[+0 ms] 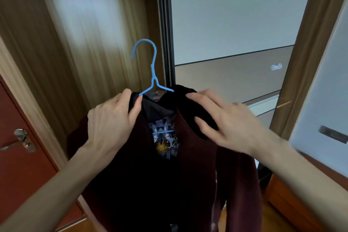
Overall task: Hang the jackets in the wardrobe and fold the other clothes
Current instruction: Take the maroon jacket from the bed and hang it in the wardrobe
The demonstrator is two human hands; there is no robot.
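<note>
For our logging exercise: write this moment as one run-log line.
stage: jacket on blue hanger | left hand: grips shoulder | right hand: fingers straight, on collar | hook: free

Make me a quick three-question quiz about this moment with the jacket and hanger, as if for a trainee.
1. True or false: the blue hanger hooks a rail.
2. Which hand grips the dark red jacket by its shoulder: A left, B right?
3. What colour is the sun motif on the lining?

Key: 1 false, its hook is free in the air. 2 A, the left hand; the right hand has straight fingers at the collar. 3 yellow.
</note>
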